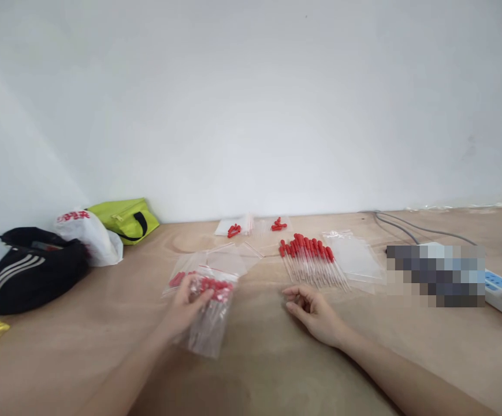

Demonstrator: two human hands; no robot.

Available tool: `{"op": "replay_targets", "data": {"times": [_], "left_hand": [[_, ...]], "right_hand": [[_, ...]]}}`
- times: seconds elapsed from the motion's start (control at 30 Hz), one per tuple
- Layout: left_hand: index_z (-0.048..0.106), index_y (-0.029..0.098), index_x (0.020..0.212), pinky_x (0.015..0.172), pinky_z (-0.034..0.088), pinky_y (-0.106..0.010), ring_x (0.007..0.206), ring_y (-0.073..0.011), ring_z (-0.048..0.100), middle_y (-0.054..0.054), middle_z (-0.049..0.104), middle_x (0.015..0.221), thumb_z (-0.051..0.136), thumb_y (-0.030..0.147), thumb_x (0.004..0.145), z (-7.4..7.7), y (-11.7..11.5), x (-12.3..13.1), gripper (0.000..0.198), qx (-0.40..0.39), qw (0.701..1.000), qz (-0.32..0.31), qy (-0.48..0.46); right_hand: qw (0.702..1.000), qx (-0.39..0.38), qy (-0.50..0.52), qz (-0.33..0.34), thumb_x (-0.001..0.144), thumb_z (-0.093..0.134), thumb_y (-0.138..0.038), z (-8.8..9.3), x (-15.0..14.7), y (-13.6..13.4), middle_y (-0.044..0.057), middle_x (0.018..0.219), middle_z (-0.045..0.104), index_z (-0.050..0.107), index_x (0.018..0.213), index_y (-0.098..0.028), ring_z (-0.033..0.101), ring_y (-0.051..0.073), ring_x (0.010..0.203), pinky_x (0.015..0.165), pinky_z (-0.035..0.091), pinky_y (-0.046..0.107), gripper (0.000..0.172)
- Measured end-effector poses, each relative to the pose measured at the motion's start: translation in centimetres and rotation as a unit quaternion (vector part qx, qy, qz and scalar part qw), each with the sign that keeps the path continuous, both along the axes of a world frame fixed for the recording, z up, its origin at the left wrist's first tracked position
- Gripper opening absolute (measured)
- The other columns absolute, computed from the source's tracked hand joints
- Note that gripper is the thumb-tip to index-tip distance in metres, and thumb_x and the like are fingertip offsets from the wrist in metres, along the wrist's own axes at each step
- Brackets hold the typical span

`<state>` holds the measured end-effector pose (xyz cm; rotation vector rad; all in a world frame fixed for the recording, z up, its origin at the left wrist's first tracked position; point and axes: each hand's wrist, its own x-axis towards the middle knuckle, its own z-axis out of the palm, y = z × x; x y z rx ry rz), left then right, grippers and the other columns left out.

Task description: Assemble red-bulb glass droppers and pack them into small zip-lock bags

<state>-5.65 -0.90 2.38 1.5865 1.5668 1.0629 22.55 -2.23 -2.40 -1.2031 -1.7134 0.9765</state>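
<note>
Two forearms come in nearest to me, one from the lower left of the frame and one from the lower right, both low over a wooden bench. At lower centre, the left hand holds a clear bag of red-topped droppers. Its grip is narrow, thumb across the front near the bulbs; I'd say it pinches there because the upper end is the fuller part, which lets the rest of the bag hang loose below. The right hand sits right of centre, its grip slack and half curled, with nothing in it that I can see.

Just above that hand in the frame, loose droppers lie side by side, every bulb pointing away from the person, perhaps so the stems stay in order and within reach. Flat clear bags lie beside them to the right, probably kept close for the same reach. More bags overlap beyond the left hand. Toward the left edge of the frame, a black bag, a white plastic bag and a lime pouch seem pushed aside to leave working room.
</note>
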Motion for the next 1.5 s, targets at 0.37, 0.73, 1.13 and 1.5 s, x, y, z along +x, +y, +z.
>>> {"op": "replay_targets", "data": {"times": [0.37, 0.73, 1.13, 1.5], "left_hand": [[0.06, 0.018, 0.075, 0.09, 0.042, -0.038, 0.099, -0.0272, 0.057, -0.005, 0.067, 0.091, 0.073, 0.041, 0.049, 5.0, 7.8, -6.8, 0.037, 0.145, 0.988, 0.034, -0.046], [0.07, 0.027, 0.086, 0.099, 0.03, -0.048, 0.117, -0.0336, 0.043, -0.006, 0.062, 0.112, 0.055, 0.025, 0.055, 3.4, 5.3, -9.6, 0.035, 0.034, 0.948, -0.12, 0.292], [0.045, 0.002, 0.121, 0.1, 0.021, -0.054, 0.124, -0.0337, 0.033, -0.024, 0.041, 0.13, 0.039, 0.036, 0.084, -2.0, 4.6, 5.9, 0.051, 0.061, 0.884, -0.051, 0.461], [0.053, 0.029, 0.118, 0.105, 0.024, -0.044, 0.118, -0.0223, 0.044, -0.002, 0.055, 0.122, 0.049, 0.037, 0.082, -0.7, -2.9, 3.9, 0.037, 0.135, 0.85, -0.434, 0.267]], "right_hand": [[0.999, 0.015, -0.045, -0.006, 0.076, 0.051, -0.025, 0.8, -0.1, -0.4, 0.002, 0.078, 0.056, 0.059, 0.093, -0.018, 0.051, 0.012, 0.064, 0.058, 0.041, 0.025, 0.02], [0.997, 0.045, -0.06, -0.006, 0.077, 0.05, -0.024, 0.8, 0.0, -0.4, 0.002, 0.077, 0.055, 0.06, 0.092, -0.019, 0.051, 0.011, 0.061, 0.056, 0.042, 0.024, 0.019], [0.959, 0.155, -0.186, -0.149, 0.079, 0.043, -0.022, 2.1, 1.1, 2.4, 0.005, 0.078, 0.058, 0.06, 0.081, -0.018, 0.054, 0.015, 0.066, 0.062, 0.04, 0.027, 0.018], [0.903, -0.008, -0.244, -0.353, 0.073, 0.05, -0.038, 4.1, 1.6, 10.1, 0.009, 0.085, 0.063, 0.06, 0.079, -0.018, 0.058, 0.023, 0.079, 0.06, 0.037, 0.029, 0.023]]}}
